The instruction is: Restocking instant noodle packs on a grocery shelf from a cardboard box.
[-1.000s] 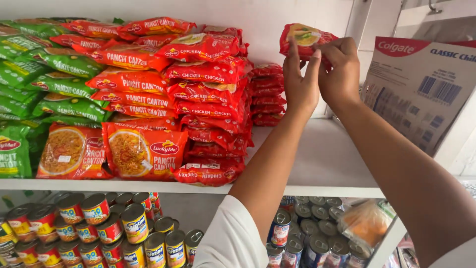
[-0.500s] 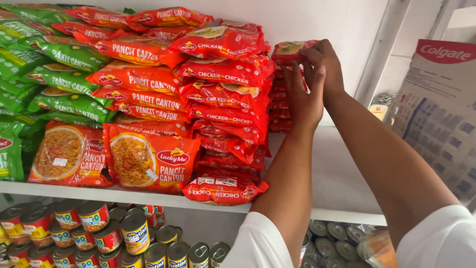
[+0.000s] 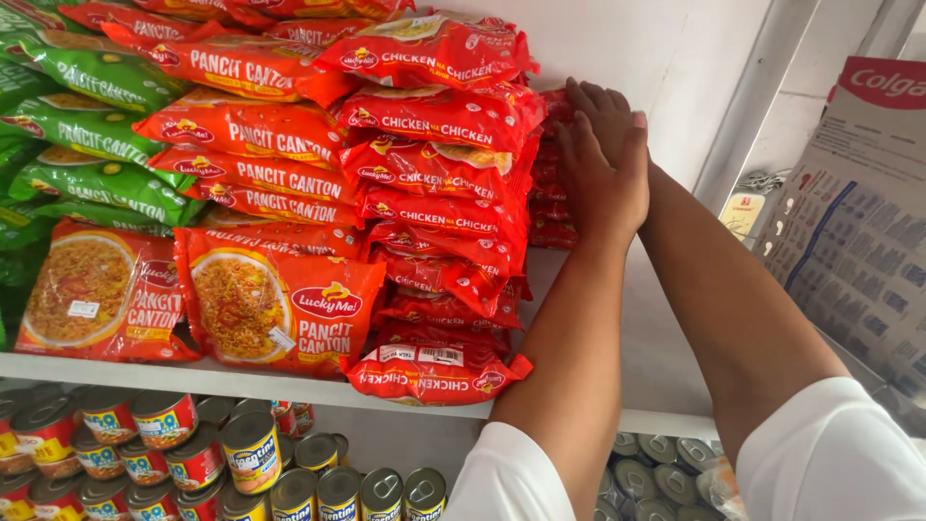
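Where stacked, two hands [image 3: 603,164], packets [image 3: 552,164].

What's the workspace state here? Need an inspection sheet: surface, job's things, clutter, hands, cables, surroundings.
Surface: white shelf, bare strip at its right end.
Job's things: small stack of red packets at the back by the wall, mostly hidden by the hands.
Clutter: tall stack of red chicken noodle packs; orange noodle packs, two standing upright in front; green noodle packs at left.
Hands: left hand and right hand overlap, both pressed flat on the small stack; neither grips anything.
Cables: nothing seen.
Surroundings: labelled cans on the shelf below; plain-topped tins lower right; printed carton at right; white wall behind.
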